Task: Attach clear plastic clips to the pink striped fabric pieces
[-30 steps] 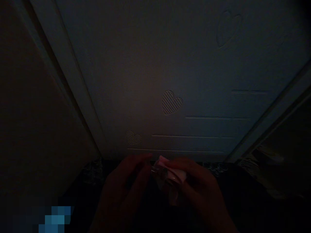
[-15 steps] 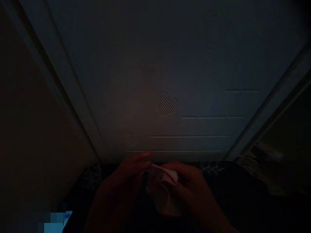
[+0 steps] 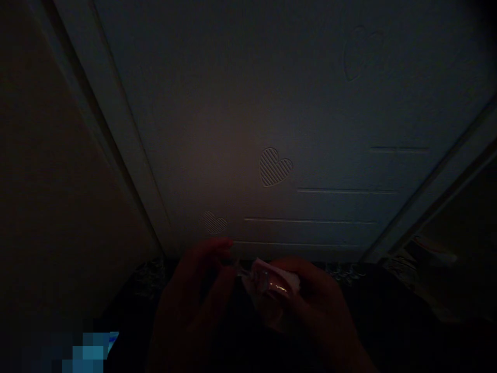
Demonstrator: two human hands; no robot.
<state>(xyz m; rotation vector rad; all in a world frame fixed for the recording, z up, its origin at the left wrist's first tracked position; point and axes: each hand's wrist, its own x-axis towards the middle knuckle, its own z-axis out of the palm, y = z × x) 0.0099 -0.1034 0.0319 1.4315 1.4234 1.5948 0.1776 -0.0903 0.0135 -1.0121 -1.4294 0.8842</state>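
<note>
The view is very dark. In my right hand (image 3: pixel 316 295), at the lower middle, is a pale pinkish cloth or tissue (image 3: pixel 267 305) around a small shiny object (image 3: pixel 277 286) that catches a glint of light. My left hand (image 3: pixel 202 274) is just to the left, its index finger stretched toward the door and its thumb apart from it. Between the left fingertips and the cloth is a thin pale bit that I cannot make out clearly; whether the left fingers touch it is unclear.
Ahead stands a pale door (image 3: pixel 213 129) with engraved hearts (image 3: pixel 275 167) and grooves. A brown surface lies to the left. A pale object (image 3: pixel 435 253) is at the right. At the lower left is a pixelated blue patch (image 3: pixel 91 355).
The cloth has turned in my right hand and shifted slightly right, showing the shiny object. My left hand has drawn a little away from it. The view has shifted slightly.
</note>
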